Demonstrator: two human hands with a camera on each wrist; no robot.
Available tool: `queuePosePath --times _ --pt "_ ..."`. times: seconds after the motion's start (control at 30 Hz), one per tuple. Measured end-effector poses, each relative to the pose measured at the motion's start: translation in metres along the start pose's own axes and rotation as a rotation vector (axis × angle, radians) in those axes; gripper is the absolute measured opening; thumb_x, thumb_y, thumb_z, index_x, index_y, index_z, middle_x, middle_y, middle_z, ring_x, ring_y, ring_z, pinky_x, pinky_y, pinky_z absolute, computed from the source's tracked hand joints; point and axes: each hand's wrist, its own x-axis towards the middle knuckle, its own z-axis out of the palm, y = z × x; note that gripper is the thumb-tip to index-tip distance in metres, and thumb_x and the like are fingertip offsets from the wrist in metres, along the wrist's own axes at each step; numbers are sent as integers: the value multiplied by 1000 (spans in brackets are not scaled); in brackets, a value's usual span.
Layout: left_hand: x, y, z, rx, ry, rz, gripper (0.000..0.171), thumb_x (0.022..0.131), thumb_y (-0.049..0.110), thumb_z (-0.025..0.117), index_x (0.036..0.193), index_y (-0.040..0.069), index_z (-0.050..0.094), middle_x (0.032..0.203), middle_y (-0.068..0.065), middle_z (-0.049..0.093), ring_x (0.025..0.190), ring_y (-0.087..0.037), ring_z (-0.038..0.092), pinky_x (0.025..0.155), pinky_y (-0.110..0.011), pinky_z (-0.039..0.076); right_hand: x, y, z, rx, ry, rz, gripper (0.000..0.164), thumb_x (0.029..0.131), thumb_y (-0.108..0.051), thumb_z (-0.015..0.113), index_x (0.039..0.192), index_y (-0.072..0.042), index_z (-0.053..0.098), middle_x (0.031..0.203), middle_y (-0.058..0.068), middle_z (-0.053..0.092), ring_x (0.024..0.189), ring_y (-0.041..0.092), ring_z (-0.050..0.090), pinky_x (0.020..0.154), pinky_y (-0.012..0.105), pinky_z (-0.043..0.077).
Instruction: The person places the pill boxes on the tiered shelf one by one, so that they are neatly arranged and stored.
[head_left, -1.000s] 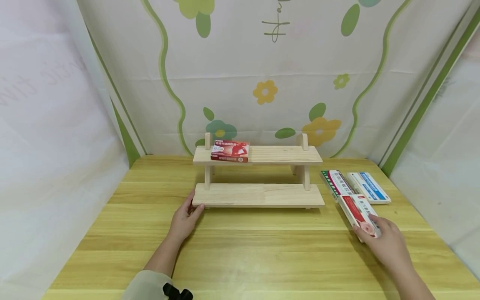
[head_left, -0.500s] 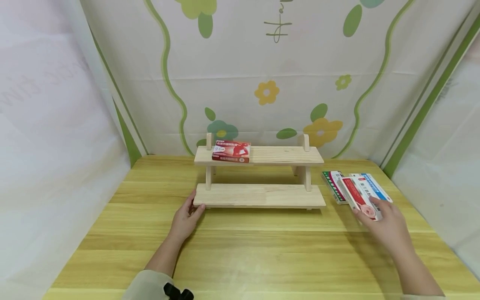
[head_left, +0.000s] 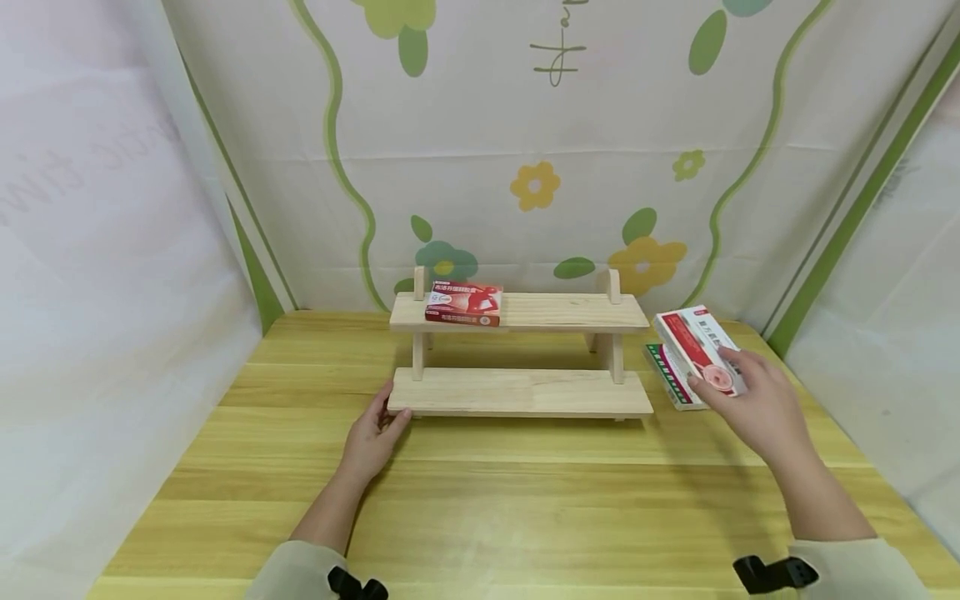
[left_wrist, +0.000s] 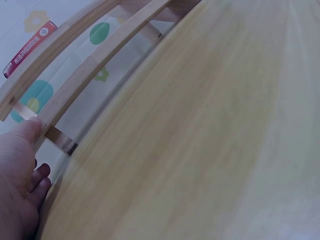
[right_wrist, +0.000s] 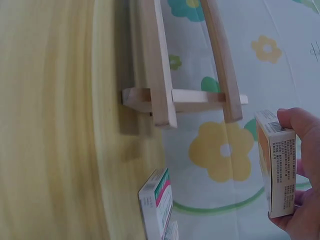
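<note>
My right hand (head_left: 757, 400) grips a white and red medicine box (head_left: 699, 350) by its near end, raised above the table to the right of a two-tier wooden shelf (head_left: 517, 392). In the right wrist view the thumb and fingers clasp the held medicine box (right_wrist: 280, 170) along its sides, its printed edge towards the camera. My left hand (head_left: 371, 437) holds the left end of the lower tier, thumb on top. The left wrist view shows the left hand (left_wrist: 20, 175) at that wooden end. A red medicine box (head_left: 463, 303) lies at the left of the upper tier.
A green, white and magenta medicine box (head_left: 675, 379) lies on the wooden table (head_left: 525, 508), partly under the held box in the head view. The blue and white box beside it is hidden there. A flowered cloth (head_left: 465, 108) hangs behind, with cloth walls at both sides.
My right hand has lifted the white and red box off the table and carried it up and slightly left, towards the shelf's height. The left hand stays at the shelf.
</note>
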Motion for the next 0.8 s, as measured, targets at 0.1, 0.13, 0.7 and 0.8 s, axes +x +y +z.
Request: queuePosePath --times 0.1,0.13,0.7,0.8 --pt "0 1 1 8 10 11 69 98 28 62 154 6 29 148 -21 47 133 -34 50 110 -49 43 7 -13 0 -3 -22 -3 82 92 -55 59 148 1 38 150 36 28 130 59 29 92 75 33" --pt "0 1 1 9 13 14 68 98 28 61 154 6 29 147 -22 47 133 -34 50 109 -49 44 9 -17 1 1 -30 -4 82 92 -56 59 148 0 37 150 35 28 130 58 30 91 74 35" --pt "-2 3 1 -11 12 12 68 98 27 62 154 6 29 149 -22 45 134 -34 49 111 -47 43 38 -67 19 33 -105 -88 84 88 -62 60 148 -6 40 150 29 32 134 53 31 101 72 33" --pt "-1 1 1 1 15 16 69 98 27 62 154 5 29 149 -22 45 134 -34 49 110 -48 43 42 -74 24 40 -115 -104 83 88 -62 62 146 -5 42 151 29 32 136 51 30 104 71 32"
